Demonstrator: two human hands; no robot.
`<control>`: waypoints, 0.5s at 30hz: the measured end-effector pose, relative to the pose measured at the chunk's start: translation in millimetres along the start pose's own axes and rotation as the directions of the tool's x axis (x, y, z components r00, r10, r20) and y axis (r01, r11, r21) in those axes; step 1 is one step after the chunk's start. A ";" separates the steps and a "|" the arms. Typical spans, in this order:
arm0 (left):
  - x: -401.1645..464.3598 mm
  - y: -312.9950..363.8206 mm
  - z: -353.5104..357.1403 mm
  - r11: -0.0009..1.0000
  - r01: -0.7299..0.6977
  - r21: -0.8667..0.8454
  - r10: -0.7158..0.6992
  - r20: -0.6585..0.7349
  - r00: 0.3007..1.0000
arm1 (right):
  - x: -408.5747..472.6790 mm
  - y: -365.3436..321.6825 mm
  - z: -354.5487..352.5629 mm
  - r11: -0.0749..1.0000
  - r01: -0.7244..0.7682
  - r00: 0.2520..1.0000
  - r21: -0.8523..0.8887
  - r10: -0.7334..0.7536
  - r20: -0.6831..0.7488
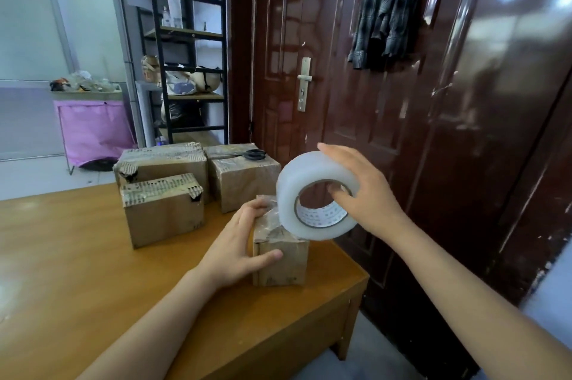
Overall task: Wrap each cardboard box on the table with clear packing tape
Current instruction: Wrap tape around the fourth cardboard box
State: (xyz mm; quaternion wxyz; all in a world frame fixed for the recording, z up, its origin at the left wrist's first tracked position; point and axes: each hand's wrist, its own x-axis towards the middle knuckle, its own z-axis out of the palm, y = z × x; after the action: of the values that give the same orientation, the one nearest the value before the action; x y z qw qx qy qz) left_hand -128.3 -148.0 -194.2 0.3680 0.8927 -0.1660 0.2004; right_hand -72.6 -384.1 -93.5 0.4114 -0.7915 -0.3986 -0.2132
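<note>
1. A small cardboard box (280, 259) sits near the right-hand edge of the wooden table (93, 271), close to its front corner. Its top already carries shiny, wrinkled clear film.
2. A fat roll of clear packing tape (312, 191) stands on edge, its lower rim touching the top of that small box at the far right side, the open core facing me.
3. The right hand (365, 191) grips the roll: the thumb is hooked inside the core and the fingers lie curved over the outer rim.
4. The left hand (244, 243) holds the small box, fingers curled over the top left edge and the thumb pressed along the near face.
5. Behind it, towards the table's far edge, three more boxes stand close together. The front box (164, 212) has torn, ragged corrugated card along its top.
6. Just behind that one stands a larger box (167, 163), also frayed on top, touching or nearly touching it.
7. To their right is a third box (244, 178), with a glossy surface, and black-handled scissors (252, 154) lie on its top.
8. Beside the table on the right is a dark red-brown door (356, 70) with a metal handle plate (305, 84), and a checked garment (390, 2) hangs on it.
9. Further back on the left stands a black metal shelving unit (185, 39) holding bottles and odds and ends, and a pink fabric bin (93, 129) sits on the floor by the wall.
</note>
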 end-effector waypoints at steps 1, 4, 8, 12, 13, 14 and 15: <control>0.4 -1.0 0.1 1.000 -0.008 0.006 0.008 -0.011 1.000 | -4.7 0.0 6.4 0.998 -0.002 0.998 0.070 0.006 -0.058; -0.2 -4.5 2.3 1.000 -0.012 0.002 0.012 -0.040 0.999 | -16.8 3.0 20.1 0.958 -0.046 0.978 0.281 0.100 -0.181; -3.3 -8.5 5.8 1.000 0.000 -0.023 -0.001 -0.048 0.999 | -28.6 8.7 32.6 0.835 -0.134 0.942 0.534 0.274 -0.191; -1.4 -8.9 7.3 1.000 -0.030 0.005 0.030 -0.053 0.998 | -26.4 14.1 28.1 0.924 -0.136 0.969 0.356 0.199 -0.147; -1.4 -10.6 7.7 0.999 -0.033 -0.006 0.033 -0.053 0.998 | -23.8 14.4 23.9 0.945 -0.124 0.979 0.302 0.165 -0.116; -1.5 -11.9 7.7 0.999 -0.034 -0.018 0.033 -0.054 0.998 | -20.3 13.9 19.0 0.962 -0.106 0.988 0.251 0.129 -0.079; -1.8 -13.4 8.0 0.999 -0.035 -0.028 0.034 -0.056 0.998 | -16.4 12.9 13.9 0.976 -0.085 0.995 0.201 0.093 -0.030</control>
State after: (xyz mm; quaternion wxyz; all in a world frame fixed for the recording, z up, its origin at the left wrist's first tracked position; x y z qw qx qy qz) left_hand -122.1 -144.5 -208.2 0.3817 0.8784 -0.1741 0.2290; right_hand -71.7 -384.5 -118.6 0.5056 -0.7590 -0.3737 -0.1692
